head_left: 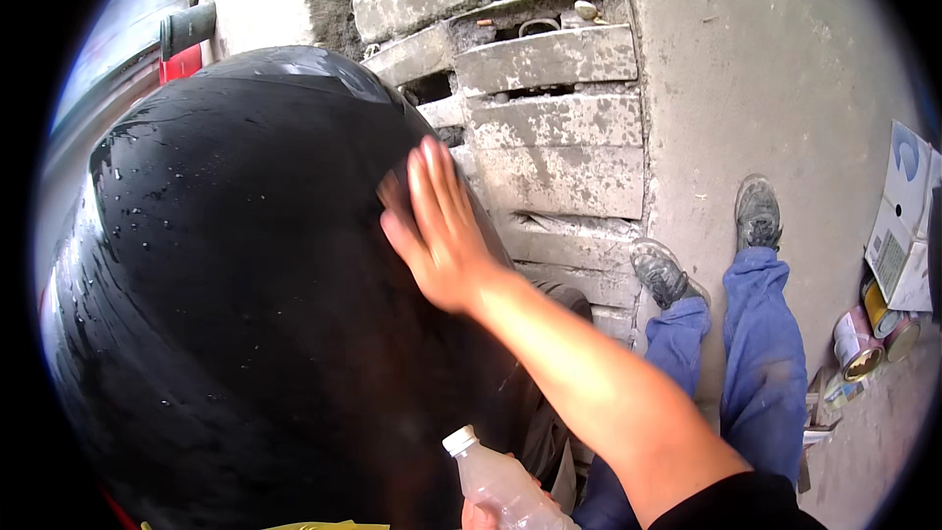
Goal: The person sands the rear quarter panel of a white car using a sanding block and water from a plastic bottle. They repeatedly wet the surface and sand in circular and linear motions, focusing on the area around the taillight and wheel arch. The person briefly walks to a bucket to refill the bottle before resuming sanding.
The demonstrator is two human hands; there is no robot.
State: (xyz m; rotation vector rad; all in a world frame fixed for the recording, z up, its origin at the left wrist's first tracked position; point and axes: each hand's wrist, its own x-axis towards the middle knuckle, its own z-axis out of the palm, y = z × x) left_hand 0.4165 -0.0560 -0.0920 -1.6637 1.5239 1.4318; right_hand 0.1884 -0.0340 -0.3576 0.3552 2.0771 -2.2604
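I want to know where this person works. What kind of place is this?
Probably an outdoor tyre repair spot. A big wet black tyre fills the view, standing on rough concrete ground beside a slatted drain cover, with old tins lying nearby.

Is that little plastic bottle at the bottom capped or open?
Capped: the small clear plastic bottle has its white screw cap seated on the neck, held in the left hand.

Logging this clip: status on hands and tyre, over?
Right hand flat, open on wet black tyre. Left hand low, gripping clear plastic bottle. Nothing between palm and rubber.
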